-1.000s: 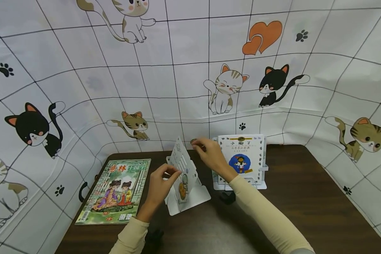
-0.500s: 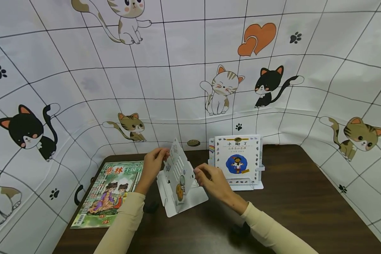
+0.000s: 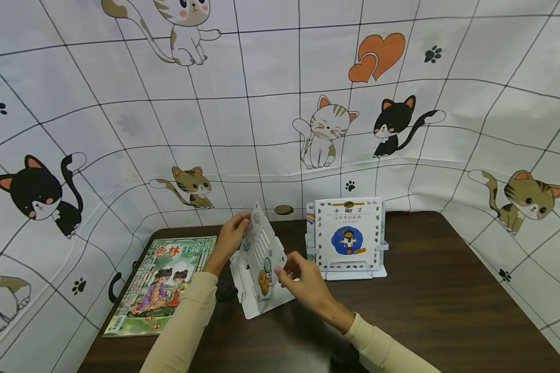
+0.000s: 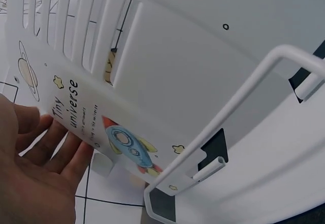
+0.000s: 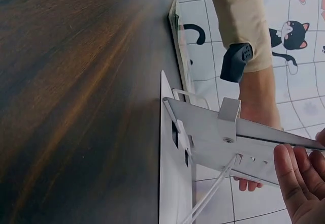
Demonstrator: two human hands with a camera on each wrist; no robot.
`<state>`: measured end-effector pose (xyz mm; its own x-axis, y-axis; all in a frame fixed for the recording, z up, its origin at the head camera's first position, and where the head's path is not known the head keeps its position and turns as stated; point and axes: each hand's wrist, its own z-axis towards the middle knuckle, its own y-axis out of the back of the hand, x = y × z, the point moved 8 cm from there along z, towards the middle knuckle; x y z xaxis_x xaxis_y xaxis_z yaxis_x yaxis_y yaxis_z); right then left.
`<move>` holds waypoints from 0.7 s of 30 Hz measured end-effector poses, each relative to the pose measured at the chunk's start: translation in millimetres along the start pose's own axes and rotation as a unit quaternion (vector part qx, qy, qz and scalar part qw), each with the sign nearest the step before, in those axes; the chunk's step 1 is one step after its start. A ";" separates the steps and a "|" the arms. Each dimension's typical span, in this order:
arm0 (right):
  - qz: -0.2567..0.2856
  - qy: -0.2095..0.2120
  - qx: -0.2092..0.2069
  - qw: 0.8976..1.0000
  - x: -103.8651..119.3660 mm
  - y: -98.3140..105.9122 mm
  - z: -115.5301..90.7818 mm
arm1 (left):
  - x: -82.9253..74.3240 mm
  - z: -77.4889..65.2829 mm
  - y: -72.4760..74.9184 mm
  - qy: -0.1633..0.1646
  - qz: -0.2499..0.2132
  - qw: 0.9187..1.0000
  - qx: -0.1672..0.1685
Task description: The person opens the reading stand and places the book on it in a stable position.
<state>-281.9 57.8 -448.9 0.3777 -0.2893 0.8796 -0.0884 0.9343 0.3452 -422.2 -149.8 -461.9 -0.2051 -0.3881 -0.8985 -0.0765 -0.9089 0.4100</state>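
A white book stand (image 3: 263, 248) printed with cartoons stands turned sideways on the table, its slotted back panel raised over a flat base. My left hand (image 3: 231, 241) holds the panel's far side edge; in the left wrist view its fingers (image 4: 56, 150) curl behind the edge beside the words "Tiny universe" and a rocket. With thumb and fingers my right hand (image 3: 305, 287) pinches the near side edge. A wire prop (image 5: 216, 186) slants between base and panel in the right wrist view. The front wire holder (image 4: 244, 99) shows in the left wrist view.
A green magazine (image 3: 161, 285) lies flat at the left of the table. To the right, a second stand (image 3: 381, 272) bears a white picture book (image 3: 324, 228). A cloth wall printed with cats rises behind the dark wooden table (image 3: 438, 290).
My left hand has gone from the panel's near side to its far edge. My right hand has come from beyond the panel down to its near edge. The stand stays about where it was.
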 end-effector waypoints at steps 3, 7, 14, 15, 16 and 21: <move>-0.005 0.004 -0.003 1.000 0.7 -0.2 -0.4 | 0.4 -0.4 0.7 -0.008 -0.002 1.000 -0.002; -0.010 0.009 -0.005 1.000 1.8 -0.7 -0.9 | 3.5 0.3 4.8 -0.018 -0.007 1.000 -0.006; -0.023 0.009 -0.015 1.000 2.1 2.9 3.2 | 16.9 -2.8 21.9 -0.012 -0.028 0.999 -0.029; -0.023 0.010 -0.016 1.000 2.3 3.7 4.5 | 18.4 -3.5 24.5 -0.012 -0.030 0.999 -0.033; -0.022 0.010 -0.018 1.000 1.9 4.8 5.8 | 19.8 -4.5 26.9 -0.011 -0.029 0.999 -0.038; -0.029 0.004 -0.021 0.999 -1.2 9.5 14.6 | 23.8 -10.5 37.9 0.001 -0.022 0.998 -0.061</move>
<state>-296.8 64.0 -441.9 0.3878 -0.3416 0.8561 -0.0273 0.9241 0.3812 -419.7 -195.1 -469.3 -0.2016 -0.3477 -0.9157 0.0344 -0.9368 0.3482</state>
